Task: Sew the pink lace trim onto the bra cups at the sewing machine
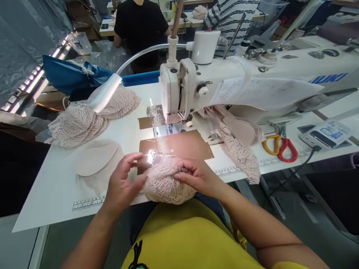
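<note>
A beige lace cup piece (169, 185) hangs over the table's front edge, in front of the sewing machine (172, 93). My right hand (198, 175) pinches its upper right edge between thumb and fingers. At its left side is my left hand (125, 177), thumb and fingers apart with a gap between them; the thumb tip comes close to the lace. Left of that hand lies a smooth beige oval piece (98, 160) on thin fabric. Beyond the lace, brown tape (179, 144) covers the table in front of the needle area.
Stacked lace pieces (75, 125) lie at the left under a lit lamp (108, 91). More lace and fabric (238, 149) sits right of the needle. Scissors (280, 147) with red and yellow handles and a phone-like device (322, 138) lie farther right. Two people (140, 30) work behind.
</note>
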{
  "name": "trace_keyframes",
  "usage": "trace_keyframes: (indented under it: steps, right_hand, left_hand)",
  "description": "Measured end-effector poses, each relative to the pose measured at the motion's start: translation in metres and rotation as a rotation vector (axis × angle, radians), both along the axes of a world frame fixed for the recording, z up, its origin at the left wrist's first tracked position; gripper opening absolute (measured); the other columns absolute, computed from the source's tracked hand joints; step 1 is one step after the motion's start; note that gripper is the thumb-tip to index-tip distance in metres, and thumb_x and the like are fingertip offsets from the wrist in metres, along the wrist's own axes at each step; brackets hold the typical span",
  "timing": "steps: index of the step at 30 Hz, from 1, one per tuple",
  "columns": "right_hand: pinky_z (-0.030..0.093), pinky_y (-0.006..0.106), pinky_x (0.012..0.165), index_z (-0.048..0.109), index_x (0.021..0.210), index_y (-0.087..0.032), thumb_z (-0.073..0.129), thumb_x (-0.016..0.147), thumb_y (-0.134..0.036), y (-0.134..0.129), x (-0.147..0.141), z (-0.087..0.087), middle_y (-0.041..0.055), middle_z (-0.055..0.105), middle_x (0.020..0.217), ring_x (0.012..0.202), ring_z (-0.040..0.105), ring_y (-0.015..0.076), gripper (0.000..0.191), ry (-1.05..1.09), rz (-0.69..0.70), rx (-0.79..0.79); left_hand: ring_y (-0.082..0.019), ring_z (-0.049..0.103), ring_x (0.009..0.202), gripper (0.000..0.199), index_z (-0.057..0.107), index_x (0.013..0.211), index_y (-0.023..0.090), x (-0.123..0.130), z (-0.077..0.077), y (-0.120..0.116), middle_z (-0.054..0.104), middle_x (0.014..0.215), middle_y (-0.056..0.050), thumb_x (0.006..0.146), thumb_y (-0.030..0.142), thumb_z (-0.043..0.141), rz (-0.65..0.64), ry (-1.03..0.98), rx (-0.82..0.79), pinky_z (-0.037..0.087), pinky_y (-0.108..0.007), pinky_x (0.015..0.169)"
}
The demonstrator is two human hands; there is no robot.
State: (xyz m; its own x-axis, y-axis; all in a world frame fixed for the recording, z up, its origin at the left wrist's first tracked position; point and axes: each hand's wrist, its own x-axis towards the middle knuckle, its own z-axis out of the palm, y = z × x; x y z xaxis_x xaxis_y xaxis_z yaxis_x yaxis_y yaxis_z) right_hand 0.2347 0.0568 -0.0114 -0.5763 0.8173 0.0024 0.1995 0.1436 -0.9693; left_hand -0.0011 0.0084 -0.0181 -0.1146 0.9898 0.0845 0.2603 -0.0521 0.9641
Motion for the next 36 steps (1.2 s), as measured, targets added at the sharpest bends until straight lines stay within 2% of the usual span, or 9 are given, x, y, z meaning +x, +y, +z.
trace_keyframes:
  steps: [2,3,6,10,14,20,29,34,36]
  right_hand:
    - [0.043,0.025,0.072,0.067,0.086,-0.017,0.059,0.085,-0.022,-0.001,-0.002,0.002,0.0024,0.067,0.083,0.077,0.059,0.0138,0.010,-0.017,0.055,0.083]
    - [0.044,0.025,0.072,0.067,0.087,-0.017,0.057,0.086,-0.021,-0.001,-0.003,0.003,0.0031,0.067,0.084,0.079,0.060,0.0144,0.011,-0.026,0.082,0.131]
    - [0.045,0.026,0.071,0.066,0.091,-0.017,0.052,0.090,-0.019,-0.001,-0.004,0.001,0.0042,0.067,0.083,0.078,0.060,0.0152,0.015,-0.056,0.136,0.292]
    - [0.047,0.027,0.074,0.068,0.088,-0.019,0.054,0.089,-0.017,0.001,-0.005,0.000,0.0052,0.068,0.089,0.087,0.062,0.0162,0.014,-0.027,0.090,0.421]
    - [0.048,0.025,0.068,0.066,0.075,-0.019,0.062,0.082,-0.015,0.001,-0.007,0.006,0.0029,0.069,0.081,0.077,0.064,0.0144,0.009,0.000,-0.053,0.368]
    - [0.046,0.024,0.063,0.060,0.063,-0.017,0.062,0.075,-0.011,0.002,-0.012,0.011,0.0008,0.068,0.070,0.068,0.062,0.0133,0.014,-0.012,-0.123,0.227]
    - [0.039,0.023,0.055,0.057,0.060,-0.017,0.064,0.074,-0.020,0.007,-0.012,0.007,0.0001,0.063,0.065,0.059,0.054,0.0110,0.016,-0.093,-0.155,0.090]
    - [0.039,0.022,0.055,0.065,0.083,-0.016,0.067,0.077,-0.029,0.012,-0.007,0.005,-0.0021,0.059,0.066,0.059,0.052,0.0097,0.014,0.007,-0.092,-0.114]
    - [0.040,0.022,0.056,0.067,0.083,-0.015,0.069,0.077,-0.032,0.014,-0.005,0.004,-0.0012,0.060,0.068,0.060,0.052,0.0098,0.018,0.060,-0.042,-0.193]
  left_hand:
    - [-0.028,0.051,0.117,0.062,0.059,0.123,0.021,0.003,0.009,0.005,0.056,0.128,-0.009,0.065,0.032,0.080,-0.207,0.092,-0.031,0.041,-0.031,0.099]
    - [-0.027,0.053,0.113,0.058,0.059,0.120,0.021,0.006,0.013,0.007,0.058,0.123,-0.008,0.067,0.032,0.079,-0.309,0.118,-0.079,0.043,-0.031,0.096]
    - [-0.018,0.058,0.084,0.022,0.061,0.098,0.018,0.016,0.018,0.014,0.061,0.091,-0.003,0.083,0.033,0.063,-0.537,0.169,-0.200,0.047,-0.027,0.074]
    - [-0.011,0.045,0.065,0.013,0.056,0.081,0.016,0.025,0.021,0.018,0.049,0.072,0.003,0.088,0.027,0.054,-0.624,0.273,-0.194,0.036,-0.022,0.059]
    - [-0.009,0.042,0.064,0.010,0.056,0.085,0.017,0.026,0.023,0.020,0.048,0.073,0.003,0.090,0.025,0.052,-0.716,0.119,-0.215,0.035,-0.021,0.059]
    - [-0.010,0.040,0.066,0.019,0.057,0.084,0.016,0.021,0.020,0.022,0.043,0.074,0.004,0.088,0.034,0.060,-0.649,0.005,-0.258,0.033,-0.021,0.058]
    - [-0.009,0.034,0.062,0.030,0.054,0.077,0.014,0.025,0.008,0.027,0.038,0.068,0.003,0.093,0.039,0.051,-0.567,-0.040,-0.268,0.029,-0.022,0.054]
    - [-0.009,0.032,0.060,0.031,0.051,0.072,0.014,0.027,0.009,0.027,0.036,0.065,0.004,0.093,0.036,0.051,-0.568,-0.049,-0.235,0.028,-0.022,0.054]
    - [-0.008,0.033,0.060,0.031,0.052,0.072,0.014,0.028,0.010,0.027,0.037,0.065,0.003,0.093,0.036,0.053,-0.575,-0.074,-0.251,0.028,-0.022,0.054]
